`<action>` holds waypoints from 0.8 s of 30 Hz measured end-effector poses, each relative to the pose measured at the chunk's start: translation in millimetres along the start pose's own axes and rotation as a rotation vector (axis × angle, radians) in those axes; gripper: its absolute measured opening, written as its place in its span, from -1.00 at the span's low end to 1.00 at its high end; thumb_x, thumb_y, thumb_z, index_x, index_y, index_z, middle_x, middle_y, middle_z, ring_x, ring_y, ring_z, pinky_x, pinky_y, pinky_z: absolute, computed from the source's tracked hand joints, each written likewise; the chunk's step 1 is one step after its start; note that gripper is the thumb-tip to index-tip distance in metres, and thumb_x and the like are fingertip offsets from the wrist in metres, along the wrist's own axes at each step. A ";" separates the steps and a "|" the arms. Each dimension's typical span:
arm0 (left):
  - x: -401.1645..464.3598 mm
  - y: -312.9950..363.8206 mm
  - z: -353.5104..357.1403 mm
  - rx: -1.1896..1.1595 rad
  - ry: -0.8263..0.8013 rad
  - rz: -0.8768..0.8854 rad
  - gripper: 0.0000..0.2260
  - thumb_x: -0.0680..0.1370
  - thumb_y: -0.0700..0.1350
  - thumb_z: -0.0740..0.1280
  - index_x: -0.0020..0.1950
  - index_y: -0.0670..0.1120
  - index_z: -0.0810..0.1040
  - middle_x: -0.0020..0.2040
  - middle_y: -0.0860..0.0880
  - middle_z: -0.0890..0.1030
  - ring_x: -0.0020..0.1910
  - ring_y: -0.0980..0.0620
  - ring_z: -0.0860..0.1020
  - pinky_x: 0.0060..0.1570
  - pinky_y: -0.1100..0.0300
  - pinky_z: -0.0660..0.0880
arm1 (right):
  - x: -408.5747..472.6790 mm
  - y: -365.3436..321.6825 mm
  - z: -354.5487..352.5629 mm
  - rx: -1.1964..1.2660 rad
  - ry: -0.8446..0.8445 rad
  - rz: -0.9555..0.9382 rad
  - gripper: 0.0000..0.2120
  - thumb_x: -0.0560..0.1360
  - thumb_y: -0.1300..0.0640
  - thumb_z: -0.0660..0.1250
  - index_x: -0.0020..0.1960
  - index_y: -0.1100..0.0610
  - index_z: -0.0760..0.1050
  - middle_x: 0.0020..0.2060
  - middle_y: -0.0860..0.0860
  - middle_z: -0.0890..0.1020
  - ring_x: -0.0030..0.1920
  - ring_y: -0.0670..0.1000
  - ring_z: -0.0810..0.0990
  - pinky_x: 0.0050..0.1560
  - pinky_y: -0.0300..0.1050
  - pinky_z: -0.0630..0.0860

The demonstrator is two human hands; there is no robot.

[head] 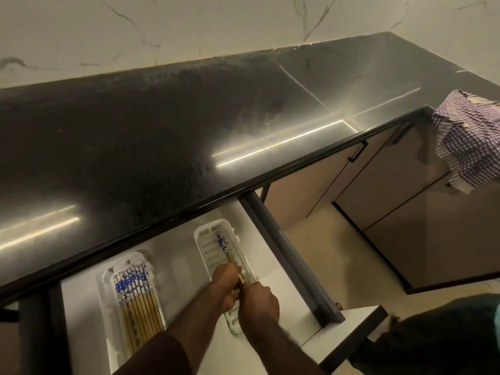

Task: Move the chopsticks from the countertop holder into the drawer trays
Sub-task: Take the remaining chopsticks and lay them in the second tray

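Your left hand and right hand both grip the chopsticks over the right tray in the open drawer, below the dark surface.

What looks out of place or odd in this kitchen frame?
A checked cloth hangs crumpled over the counter corner at right, partly off the edge. The chopsticks lie tidy in the left tray.

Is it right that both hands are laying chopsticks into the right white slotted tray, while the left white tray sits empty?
Not quite. In the head view the left white tray holds a row of blue-patterned bamboo chopsticks. Both hands, left hand and right hand, work at the right white slotted tray.
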State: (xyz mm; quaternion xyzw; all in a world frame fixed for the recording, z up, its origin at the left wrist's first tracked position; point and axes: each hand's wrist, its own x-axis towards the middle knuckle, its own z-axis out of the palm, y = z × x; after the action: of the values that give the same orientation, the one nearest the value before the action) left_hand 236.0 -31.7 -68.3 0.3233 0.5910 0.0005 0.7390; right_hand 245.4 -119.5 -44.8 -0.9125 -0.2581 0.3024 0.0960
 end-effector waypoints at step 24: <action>17.2 -10.3 1.7 0.067 0.030 0.008 -0.72 0.52 -0.22 0.19 0.21 -0.19 0.51 0.05 -0.29 0.66 0.02 -0.28 0.65 0.05 -0.22 0.60 | -0.4 3.6 8.8 0.019 -0.036 0.000 -0.79 0.60 0.18 0.24 0.18 0.09 0.57 -0.05 -0.02 0.64 -0.03 -0.03 0.65 -0.03 -0.26 0.52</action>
State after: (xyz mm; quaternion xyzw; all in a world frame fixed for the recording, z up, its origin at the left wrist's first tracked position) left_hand 238.7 -34.1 -88.1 0.3503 0.6004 -0.0113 0.7188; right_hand 241.3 -122.6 -52.8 -0.9059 -0.2571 0.3214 0.1000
